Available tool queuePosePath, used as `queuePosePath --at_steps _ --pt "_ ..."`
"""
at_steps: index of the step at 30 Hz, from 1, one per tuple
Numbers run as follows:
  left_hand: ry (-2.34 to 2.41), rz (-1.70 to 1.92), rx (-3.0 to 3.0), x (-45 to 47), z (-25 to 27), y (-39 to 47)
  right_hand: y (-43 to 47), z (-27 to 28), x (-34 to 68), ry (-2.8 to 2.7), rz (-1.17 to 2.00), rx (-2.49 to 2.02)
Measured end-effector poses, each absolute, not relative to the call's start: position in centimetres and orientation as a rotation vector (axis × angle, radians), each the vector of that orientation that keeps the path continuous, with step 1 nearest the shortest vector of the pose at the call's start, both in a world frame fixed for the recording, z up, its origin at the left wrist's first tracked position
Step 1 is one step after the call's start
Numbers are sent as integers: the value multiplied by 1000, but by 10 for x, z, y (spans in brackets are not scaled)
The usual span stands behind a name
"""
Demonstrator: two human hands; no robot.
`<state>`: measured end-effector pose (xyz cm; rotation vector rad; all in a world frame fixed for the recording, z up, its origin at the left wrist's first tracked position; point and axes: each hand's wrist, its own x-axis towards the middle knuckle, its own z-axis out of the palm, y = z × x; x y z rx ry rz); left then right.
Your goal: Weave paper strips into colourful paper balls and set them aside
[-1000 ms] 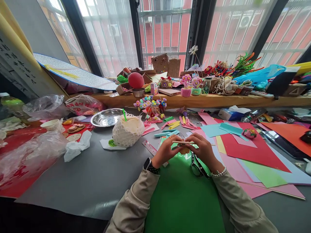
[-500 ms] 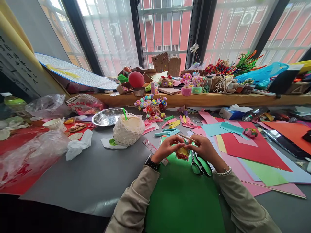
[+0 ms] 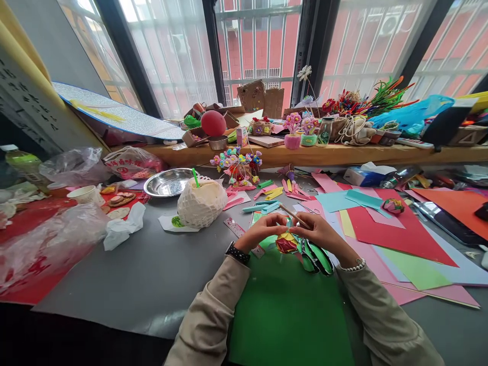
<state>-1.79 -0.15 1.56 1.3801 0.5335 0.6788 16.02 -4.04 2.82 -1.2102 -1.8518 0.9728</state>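
Note:
Over the green mat (image 3: 292, 315), my left hand (image 3: 265, 231) pinches a paper flower (image 3: 286, 244) with red and yellow petals. My right hand (image 3: 318, 231) is closed round a thin wooden stick (image 3: 294, 215), its far end pointing up and left. The right fingertips also meet the flower's upper edge, where a light blue-green bit of paper shows; its exact shape is hidden by the fingers. Black-handled scissors (image 3: 320, 260) lie just beneath my right hand. A patterned ruler (image 3: 233, 226) sticks out from under my left hand.
Coloured paper sheets (image 3: 396, 231) spread to the right, with another paper flower (image 3: 392, 206) on them. Folded paper strips (image 3: 263, 207) lie beyond my hands. A netted coconut (image 3: 202, 203) with a green straw and a metal tray (image 3: 168, 183) stand at left. Crafts line the wooden ledge (image 3: 267, 157).
The stick is now tilted more steeply between my hands. The flower has turned, showing more of its red and yellow layers. Both hands stay in nearly the same place.

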Motion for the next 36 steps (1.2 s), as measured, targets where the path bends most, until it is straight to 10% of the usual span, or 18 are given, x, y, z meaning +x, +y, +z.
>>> queuePosePath --at_steps 36 --pt "553 816 1262 -11 6 1 -39 28 159 -1750 1102 -1190"
